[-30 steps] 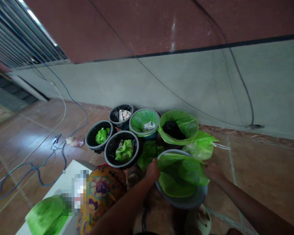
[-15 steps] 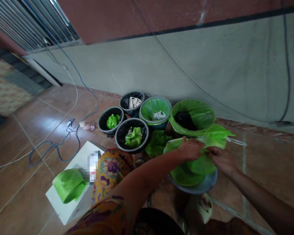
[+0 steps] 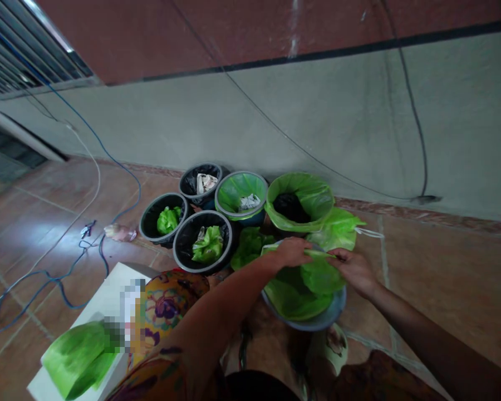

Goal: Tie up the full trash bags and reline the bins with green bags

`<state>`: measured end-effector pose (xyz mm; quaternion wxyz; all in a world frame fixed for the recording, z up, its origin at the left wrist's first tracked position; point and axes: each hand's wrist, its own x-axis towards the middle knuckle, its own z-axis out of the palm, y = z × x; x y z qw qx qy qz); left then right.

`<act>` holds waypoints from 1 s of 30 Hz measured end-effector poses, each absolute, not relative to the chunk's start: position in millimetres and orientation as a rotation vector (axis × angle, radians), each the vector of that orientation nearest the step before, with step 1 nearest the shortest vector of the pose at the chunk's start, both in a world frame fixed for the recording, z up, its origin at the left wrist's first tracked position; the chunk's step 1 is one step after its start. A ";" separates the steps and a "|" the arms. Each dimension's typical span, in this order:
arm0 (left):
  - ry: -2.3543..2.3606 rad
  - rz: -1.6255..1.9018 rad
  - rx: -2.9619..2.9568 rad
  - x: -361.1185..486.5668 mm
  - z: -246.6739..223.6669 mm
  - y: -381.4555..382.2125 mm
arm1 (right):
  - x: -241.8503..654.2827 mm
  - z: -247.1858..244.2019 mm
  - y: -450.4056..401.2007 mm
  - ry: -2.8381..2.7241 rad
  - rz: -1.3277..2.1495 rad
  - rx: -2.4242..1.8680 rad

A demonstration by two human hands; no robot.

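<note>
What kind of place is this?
Probably a porch or patio beside a building, though I can't tell if it's roofed. See the reddish-brown tiled floor, the painted wall, maroon above and grey below, and the grey metal slats.

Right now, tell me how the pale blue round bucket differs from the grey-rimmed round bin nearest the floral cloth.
The pale blue round bucket has a green plastic bag in it; the grey-rimmed round bin has a black plastic liner. The left hand and right hand hold the bag at the bucket; neither touches the bin. Both are round and open-topped.
</note>
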<state>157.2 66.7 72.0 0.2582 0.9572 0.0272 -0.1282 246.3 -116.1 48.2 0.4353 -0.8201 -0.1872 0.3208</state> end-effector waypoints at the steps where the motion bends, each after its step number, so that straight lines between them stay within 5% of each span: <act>1: 0.075 -0.349 2.587 156.6 71.7 71.7 | 247.1 48.3 -117.2 -0.454 0.813 -2.036; 13: 0.304 -0.228 2.614 155.7 61.4 91.6 | 258.3 27.9 -113.5 -0.621 0.661 -2.422; 30: 0.379 -0.167 2.574 141.8 65.0 74.5 | 262.4 44.2 -104.4 -0.582 0.795 -2.207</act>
